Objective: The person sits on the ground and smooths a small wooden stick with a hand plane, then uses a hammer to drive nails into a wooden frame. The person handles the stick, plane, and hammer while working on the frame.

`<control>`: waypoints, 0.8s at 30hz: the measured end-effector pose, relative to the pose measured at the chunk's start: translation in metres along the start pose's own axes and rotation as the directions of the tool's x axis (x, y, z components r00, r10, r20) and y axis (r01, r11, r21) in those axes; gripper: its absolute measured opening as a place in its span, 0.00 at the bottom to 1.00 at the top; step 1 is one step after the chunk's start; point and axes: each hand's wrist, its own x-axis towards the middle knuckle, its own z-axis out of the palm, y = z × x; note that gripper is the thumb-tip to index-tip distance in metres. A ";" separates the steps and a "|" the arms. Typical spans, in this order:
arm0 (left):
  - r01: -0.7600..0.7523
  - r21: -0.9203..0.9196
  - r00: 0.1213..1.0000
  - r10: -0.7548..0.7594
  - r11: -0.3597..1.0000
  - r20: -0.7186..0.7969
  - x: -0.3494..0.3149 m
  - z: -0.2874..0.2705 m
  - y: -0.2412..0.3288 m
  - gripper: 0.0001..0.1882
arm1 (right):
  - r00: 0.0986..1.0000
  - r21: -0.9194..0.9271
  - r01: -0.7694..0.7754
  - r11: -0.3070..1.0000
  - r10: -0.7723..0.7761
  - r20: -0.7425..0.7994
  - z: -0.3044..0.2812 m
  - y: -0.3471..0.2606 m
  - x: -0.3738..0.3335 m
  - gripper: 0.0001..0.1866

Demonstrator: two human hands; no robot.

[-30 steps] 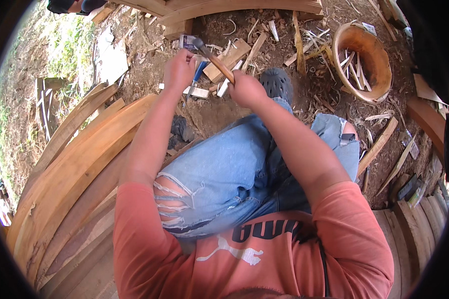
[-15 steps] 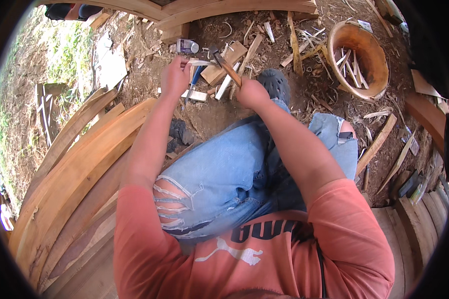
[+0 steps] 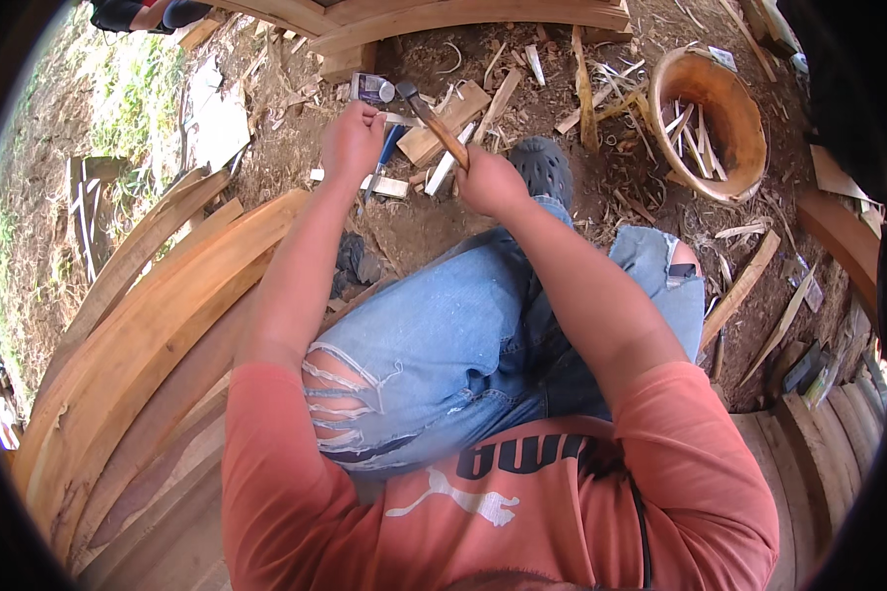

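Note:
My right hand (image 3: 490, 179) is wrapped round the wooden handle of a hammer (image 3: 442, 134), whose dark head points up and to the left. Across from it, my left hand (image 3: 353, 144) is closed in a pinch on a thin pale wood strip (image 3: 398, 119); the strip's near end is hidden by the fingers. The hammer head sits just above the strip's free end, apart from it. Below the strip, a blue-handled tool (image 3: 388, 146) rests against a short pale wood piece (image 3: 388, 186) on the ground. A wooden block (image 3: 445, 123) lies behind the hammer.
A clear jar (image 3: 373, 89) lies beyond my left hand. To the right stands a round tan container (image 3: 710, 118) with several wood sticks inside. Curved planks (image 3: 168, 325) are stacked at my left. A wooden beam (image 3: 473, 32) crosses the far side. A person's arm (image 3: 153, 14) shows far left.
The hammer has lifted slightly up and left, off the strip's end. My left hand has shifted a little to the right, and less of the strip shows.

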 end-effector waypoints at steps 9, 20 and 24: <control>-0.016 -0.009 1.000 0.016 1.000 0.015 0.001 0.003 -0.002 0.09 | 0.998 -0.054 -0.047 0.997 0.049 0.049 0.007 0.019 0.001 0.18; -0.094 -0.006 0.993 0.094 0.996 0.073 0.002 -0.002 -0.008 0.08 | 1.000 0.023 0.008 1.000 -0.009 0.024 -0.002 0.000 0.004 0.18; -0.104 0.021 0.991 0.102 0.994 0.083 0.006 -0.005 -0.008 0.08 | 0.998 -0.011 -0.057 0.998 0.057 0.008 0.004 0.023 0.011 0.19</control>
